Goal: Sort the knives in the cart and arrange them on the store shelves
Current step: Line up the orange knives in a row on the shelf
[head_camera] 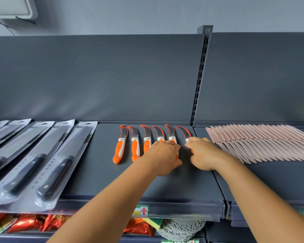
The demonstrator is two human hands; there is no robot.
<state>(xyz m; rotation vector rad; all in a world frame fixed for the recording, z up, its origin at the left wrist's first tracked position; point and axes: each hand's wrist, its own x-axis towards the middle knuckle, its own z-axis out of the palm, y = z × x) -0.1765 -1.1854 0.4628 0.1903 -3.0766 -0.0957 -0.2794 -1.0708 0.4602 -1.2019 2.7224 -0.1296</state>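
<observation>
Several small curved knives with orange-and-white handles point(119, 148) lie in a row on the dark grey top shelf point(98, 172), blades pointing to the back panel. My left hand point(162, 156) lies palm-down over the handles of the fourth and fifth knives, fingers spread across them. My right hand point(203, 152) grips the handle of the rightmost orange knife point(183, 131), whose red-edged blade sticks out beyond my fingers. The handle itself is hidden under the hand.
Several packaged black-handled knives point(54, 165) lie angled on the shelf's left part. A dense row of pink sheathed knives point(263, 142) fills the neighbouring shelf on the right. A slotted upright point(200, 74) divides the bays. Red snack packets point(26, 222) sit on the shelf below.
</observation>
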